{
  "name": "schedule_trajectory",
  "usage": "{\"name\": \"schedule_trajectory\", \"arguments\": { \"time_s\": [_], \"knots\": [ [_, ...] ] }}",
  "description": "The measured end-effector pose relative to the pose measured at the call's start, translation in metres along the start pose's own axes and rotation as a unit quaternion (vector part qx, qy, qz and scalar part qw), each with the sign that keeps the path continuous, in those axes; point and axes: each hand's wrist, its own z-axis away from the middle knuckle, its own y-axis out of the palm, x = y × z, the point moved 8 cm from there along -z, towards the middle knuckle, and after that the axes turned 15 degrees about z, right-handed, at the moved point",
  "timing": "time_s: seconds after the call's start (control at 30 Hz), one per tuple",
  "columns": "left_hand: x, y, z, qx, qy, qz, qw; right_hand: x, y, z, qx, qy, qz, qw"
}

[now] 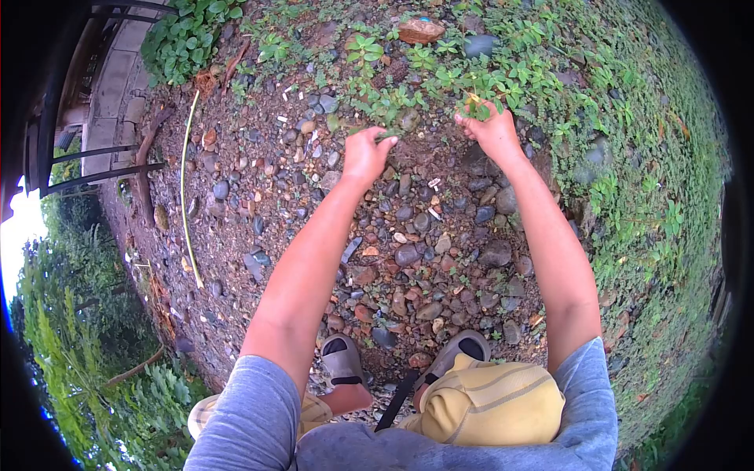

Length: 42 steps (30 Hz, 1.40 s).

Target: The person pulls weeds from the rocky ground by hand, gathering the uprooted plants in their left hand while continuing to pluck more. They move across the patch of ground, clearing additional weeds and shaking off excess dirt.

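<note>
My left hand [367, 158] is closed over the pebbly soil, with a bit of green plant [386, 135] pinched at its fingertips. To the right, my right hand [491, 129] is closed around a small leafy sprig [477, 108], whose leaves show above the fingers. Low green weeds [365, 49] grow on the ground just beyond both hands. Between the hands lies bare dark soil with a rounded stone [409, 119].
A long pale stalk [185, 188] and a brown branch [144, 165] lie at the left, near a paved edge [116, 94] and dark metal bars. A reddish rock [421, 31] lies at the top. Ground cover [644, 212] spreads at the right. My sandalled feet [344, 363] are below.
</note>
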Motion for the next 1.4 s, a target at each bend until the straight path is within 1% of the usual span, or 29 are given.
{"name": "schedule_trajectory", "arguments": {
  "time_s": [0.03,0.07,0.1,0.13,0.17,0.23,0.27,0.3,0.37,0.4,0.43,0.5,0.53,0.6,0.63,0.7,0.73,0.83,0.87,0.97,1.0,1.1,1.13,1.23,1.27,1.37,1.4],
  "knots": [
    [0.004,-0.011,0.007,-0.013,-0.032,0.023,0.999,-0.001,0.003,0.000,0.004,-0.009,0.035,0.999],
    [0.022,-0.019,0.010,-0.036,-0.025,0.052,0.998,-0.002,0.008,0.000,0.008,-0.018,0.070,0.997],
    [0.030,-0.029,0.017,-0.056,-0.025,0.046,0.997,-0.006,0.014,0.000,0.013,-0.027,0.105,0.994],
    [0.037,-0.040,0.027,-0.075,-0.024,0.041,0.996,-0.003,0.021,0.000,0.002,-0.060,0.144,0.988],
    [0.044,-0.051,0.037,-0.095,-0.025,0.035,0.995,-0.004,0.028,0.001,0.020,-0.068,0.188,0.980],
    [0.070,-0.067,0.054,-0.107,-0.065,0.088,0.988,0.026,0.039,0.018,0.056,-0.089,0.275,0.956],
    [0.081,-0.072,0.059,-0.113,-0.084,0.114,0.983,0.032,0.051,0.022,0.079,-0.150,0.238,0.956],
    [0.079,-0.076,0.061,-0.110,-0.096,0.083,0.986,0.041,0.065,0.028,0.116,-0.205,0.225,0.946],
    [0.075,-0.080,0.064,-0.106,-0.121,0.022,0.987,0.053,0.084,0.042,0.142,-0.297,0.293,0.898],
    [0.079,-0.074,0.058,-0.094,-0.103,0.018,0.990,0.046,0.095,0.046,0.133,-0.316,0.294,0.892],
    [0.066,-0.069,0.052,-0.087,-0.041,-0.010,0.995,0.044,0.104,0.045,0.133,-0.325,0.327,0.877],
    [0.055,-0.053,0.034,-0.054,-0.016,0.002,0.998,0.038,0.116,0.043,0.132,-0.342,0.395,0.842],
    [0.047,-0.045,0.025,-0.045,-0.011,-0.019,0.999,0.041,0.115,0.043,0.105,-0.357,0.371,0.851],
    [0.033,-0.029,0.008,-0.024,0.000,-0.060,0.998,0.035,0.109,0.036,0.129,-0.304,0.305,0.893],
    [0.034,-0.017,-0.001,0.000,0.003,-0.060,0.998,0.032,0.105,0.034,0.140,-0.275,0.272,0.911],
    [0.034,0.002,-0.015,0.048,0.010,-0.059,0.997,0.019,0.095,0.031,0.150,-0.174,0.147,0.962],
    [0.030,0.007,-0.022,0.057,0.044,-0.030,0.997,0.011,0.090,0.030,0.153,-0.121,0.085,0.977],
    [0.027,0.014,-0.034,0.082,0.024,-0.068,0.994,0.012,0.063,0.027,0.116,-0.110,0.045,0.986],
    [0.024,0.014,-0.037,0.077,0.057,-0.062,0.993,0.013,0.052,0.025,0.101,-0.093,0.046,0.989],
    [0.009,0.010,-0.036,0.066,0.095,-0.048,0.992,0.008,0.030,0.011,0.052,-0.076,0.065,0.994],
    [0.015,0.011,-0.037,0.049,0.074,-0.026,0.996,0.012,0.028,0.006,0.036,-0.093,0.121,0.988],
    [0.029,0.012,-0.043,0.024,-0.014,-0.039,0.999,0.030,0.028,-0.005,-0.015,-0.138,0.281,0.950],
    [0.010,0.004,-0.036,-0.023,0.082,-0.105,0.991,0.042,0.032,-0.003,0.027,-0.119,0.263,0.957],
    [0.030,-0.004,-0.034,-0.021,-0.035,0.015,0.999,0.051,0.059,-0.019,0.003,-0.239,0.311,0.920],
    [0.042,-0.003,-0.035,-0.043,-0.027,0.034,0.998,0.050,0.068,-0.024,0.008,-0.253,0.302,0.919],
    [0.047,-0.005,-0.030,-0.049,-0.086,0.086,0.991,0.066,0.092,-0.026,0.051,-0.235,0.396,0.886],
    [0.051,-0.006,-0.030,-0.064,-0.091,0.062,0.992,0.071,0.098,-0.026,0.022,-0.240,0.419,0.875]
  ]
}}
